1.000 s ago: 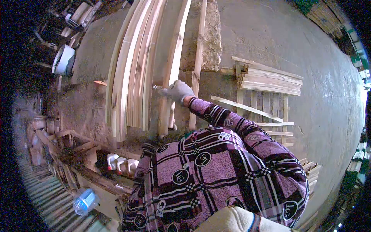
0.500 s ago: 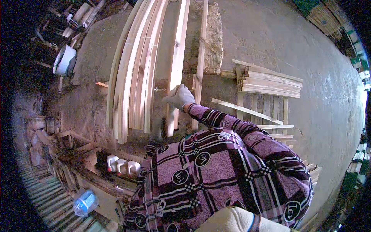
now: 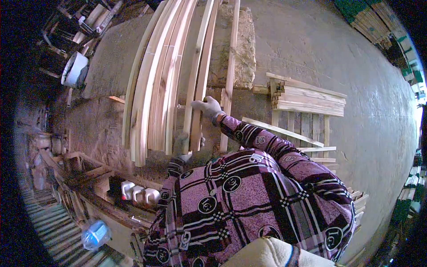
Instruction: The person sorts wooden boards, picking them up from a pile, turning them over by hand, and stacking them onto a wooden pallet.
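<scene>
Two narrow wooden boards (image 3: 192,84), one pale and one browner, lie close side by side and run away from me. My left hand (image 3: 181,143), gloved, is wrapped around their near end from below, with fingertips showing on the far right side. My right hand (image 3: 209,108), also gloved, grips their right edge further up, its thumb side over the top. Left of them lies a row of several long pale boards (image 3: 153,89). A single board (image 3: 231,66) stands apart to the right of my right hand.
A rough pale block (image 3: 244,49) lies beyond the single board. On the right, short slats are stacked (image 3: 309,98) on a pallet-like frame. Several white jugs (image 3: 138,194) and a blue item in clear plastic (image 3: 96,234) are lower left. A white bucket (image 3: 74,70) stands upper left.
The held boards have shifted slightly left and turned, so the broad bright face now shows as two narrow strips. My left hand has come into sight at their near end.
</scene>
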`<state>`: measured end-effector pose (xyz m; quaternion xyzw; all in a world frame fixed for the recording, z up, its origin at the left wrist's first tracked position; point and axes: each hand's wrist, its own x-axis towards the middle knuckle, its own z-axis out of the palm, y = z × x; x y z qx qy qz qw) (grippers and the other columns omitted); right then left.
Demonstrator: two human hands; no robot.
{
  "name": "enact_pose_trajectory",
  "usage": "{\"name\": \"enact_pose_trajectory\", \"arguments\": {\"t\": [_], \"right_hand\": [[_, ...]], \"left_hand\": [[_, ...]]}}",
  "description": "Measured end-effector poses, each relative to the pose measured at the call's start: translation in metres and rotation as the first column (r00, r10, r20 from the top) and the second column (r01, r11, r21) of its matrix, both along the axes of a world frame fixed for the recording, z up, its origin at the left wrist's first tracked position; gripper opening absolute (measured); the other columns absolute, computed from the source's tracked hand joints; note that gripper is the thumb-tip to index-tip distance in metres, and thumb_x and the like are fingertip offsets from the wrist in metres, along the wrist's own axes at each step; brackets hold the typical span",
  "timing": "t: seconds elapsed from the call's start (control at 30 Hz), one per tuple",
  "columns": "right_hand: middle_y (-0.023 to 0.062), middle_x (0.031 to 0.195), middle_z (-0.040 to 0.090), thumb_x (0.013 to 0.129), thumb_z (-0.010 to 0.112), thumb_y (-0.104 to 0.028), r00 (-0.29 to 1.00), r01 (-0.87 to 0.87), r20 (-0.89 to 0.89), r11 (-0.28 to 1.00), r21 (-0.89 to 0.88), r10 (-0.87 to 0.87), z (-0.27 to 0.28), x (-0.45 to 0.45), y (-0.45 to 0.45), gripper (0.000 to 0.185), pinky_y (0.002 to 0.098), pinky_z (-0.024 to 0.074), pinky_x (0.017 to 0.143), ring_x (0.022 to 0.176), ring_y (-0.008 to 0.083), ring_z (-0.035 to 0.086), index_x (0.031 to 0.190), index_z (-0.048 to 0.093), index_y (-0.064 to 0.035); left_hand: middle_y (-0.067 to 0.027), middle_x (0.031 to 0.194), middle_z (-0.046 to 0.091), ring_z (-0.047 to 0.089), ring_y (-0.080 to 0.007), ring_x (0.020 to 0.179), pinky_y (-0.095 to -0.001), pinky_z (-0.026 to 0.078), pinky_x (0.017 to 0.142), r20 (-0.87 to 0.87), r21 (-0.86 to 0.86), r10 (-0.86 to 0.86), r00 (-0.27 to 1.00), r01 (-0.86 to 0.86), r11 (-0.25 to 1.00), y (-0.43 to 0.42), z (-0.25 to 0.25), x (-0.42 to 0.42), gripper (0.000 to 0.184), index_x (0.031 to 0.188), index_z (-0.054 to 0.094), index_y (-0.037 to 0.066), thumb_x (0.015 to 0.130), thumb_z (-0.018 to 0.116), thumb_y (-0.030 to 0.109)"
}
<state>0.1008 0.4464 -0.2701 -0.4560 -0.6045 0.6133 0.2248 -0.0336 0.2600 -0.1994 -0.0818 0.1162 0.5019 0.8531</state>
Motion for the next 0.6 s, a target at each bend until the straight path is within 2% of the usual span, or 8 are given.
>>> {"name": "enact_pose_trajectory", "arguments": {"t": [0.03, 0.13, 0.17, 0.23, 0.33, 0.37, 0.47, 0.6], "right_hand": [[0.0117, 0.078, 0.06, 0.076, 0.056, -0.033, 0.944, 0.025, -0.323, 0.992, -0.12, -0.063, -0.069, -0.05, 0.034, 0.036, 0.029, 0.0453, 0.064, 0.073, 0.0168, 0.057, 0.078, 0.056, 0.0025], [0.0065, 0.074, 0.058, 0.08, 0.049, -0.023, 0.959, 0.135, -0.269, 0.976, 0.171, -0.086, 0.126, -0.013, -0.009, 0.025, 0.0257, 0.0435, 0.056, 0.064, 0.0121, 0.054, 0.081, 0.056, 0.0011], [0.0014, 0.068, 0.054, 0.08, 0.049, -0.022, 0.944, 0.18, -0.251, 0.972, -0.153, -0.214, 0.168, -0.011, -0.012, 0.024, 0.0228, 0.039, 0.049, 0.055, 0.0091, 0.048, 0.083, 0.056, -0.0001], [0.0045, 0.069, 0.058, 0.069, 0.062, -0.033, 0.946, 0.216, -0.222, 0.971, -0.102, -0.234, 0.171, -0.006, 0.006, 0.036, 0.024, 0.0423, 0.055, 0.06, 0.0097, 0.053, 0.076, 0.055, 0.0015], [0.0037, 0.062, 0.053, 0.069, 0.062, -0.035, 0.971, 0.195, -0.192, 0.936, 0.292, -0.143, 0.2, 0.004, 0.013, 0.035, 0.0262, 0.0395, 0.05, 0.055, 0.0107, 0.049, 0.066, 0.051, -0.0012], [0.0026, 0.069, 0.052, 0.073, 0.057, -0.03, 0.968, 0.183, -0.204, 0.968, 0.171, -0.147, 0.189, 0.009, 0.022, 0.028, 0.0244, 0.0395, 0.056, 0.061, 0.0104, 0.049, 0.076, 0.054, -0.0017], [-0.0005, 0.076, 0.052, 0.077, 0.051, -0.024, 0.918, 0.167, -0.341, 0.977, -0.133, -0.204, 0.232, 0.035, 0.005, 0.025, 0.0211, 0.0394, 0.064, 0.07, 0.0083, 0.048, 0.088, 0.055, -0.0017], [-0.0002, 0.074, 0.051, 0.076, 0.053, -0.022, 0.951, 0.185, -0.25, 0.983, -0.019, -0.184, 0.225, 0.074, 0.008, 0.023, 0.0207, 0.039, 0.062, 0.068, 0.0072, 0.048, 0.086, 0.053, -0.0019]], "left_hand": [[-0.0114, 0.095, 0.054, 0.053, -0.0182, 0.089, -0.026, 0.047, 0.067, -0.091, -0.074, 0.102, 0.991, -0.109, 0.991, -0.003, -0.002, -0.001, 0.037, 0.109, 0.046, 0.0, 0.079, 0.053, 0.021], [-0.011, 0.088, 0.056, 0.055, -0.0175, 0.082, -0.0245, 0.048, 0.061, -0.389, -0.217, 0.349, 0.853, -0.452, 0.865, -0.007, -0.013, -0.006, 0.038, 0.108, 0.047, -0.001, 0.078, 0.054, 0.023], [-0.011, 0.088, 0.056, 0.055, -0.0175, 0.082, -0.0245, 0.048, 0.061, -0.387, -0.218, 0.35, 0.853, -0.453, 0.865, -0.005, 0.0, -0.004, 0.038, 0.108, 0.047, -0.001, 0.078, 0.054, 0.023], [-0.0083, 0.083, 0.056, 0.056, -0.0133, 0.065, -0.0241, 0.047, 0.051, -0.542, 0.234, 0.225, 0.809, -0.112, 0.966, -0.001, 0.044, 0.001, 0.047, 0.111, 0.044, -0.001, 0.076, 0.056, 0.027], [-0.0077, 0.081, 0.055, 0.054, -0.0119, 0.058, -0.0249, 0.046, 0.047, -0.591, 0.038, 0.033, 0.806, -0.013, 0.999, -0.002, 0.036, -0.001, 0.049, 0.112, 0.043, -0.002, 0.075, 0.058, 0.026], [-0.0082, 0.081, 0.055, 0.055, -0.0131, 0.058, -0.0254, 0.046, 0.048, -0.479, 0.252, 0.139, 0.867, -0.017, 0.968, -0.007, 0.062, 0.011, 0.048, 0.112, 0.043, -0.002, 0.074, 0.058, 0.023], [-0.0083, 0.08, 0.055, 0.055, -0.0144, 0.06, -0.0264, 0.047, 0.049, -0.582, 0.047, -0.071, 0.81, 0.121, 0.992, -0.007, 0.067, 0.022, 0.045, 0.112, 0.043, 0.0, 0.074, 0.056, 0.021], [-0.0096, 0.081, 0.054, 0.056, -0.0181, 0.063, -0.029, 0.048, 0.053, -0.587, -0.124, -0.217, 0.78, 0.178, 0.976, -0.012, 0.023, 0.015, 0.044, 0.112, 0.043, 0.002, 0.072, 0.057, 0.018]]}}
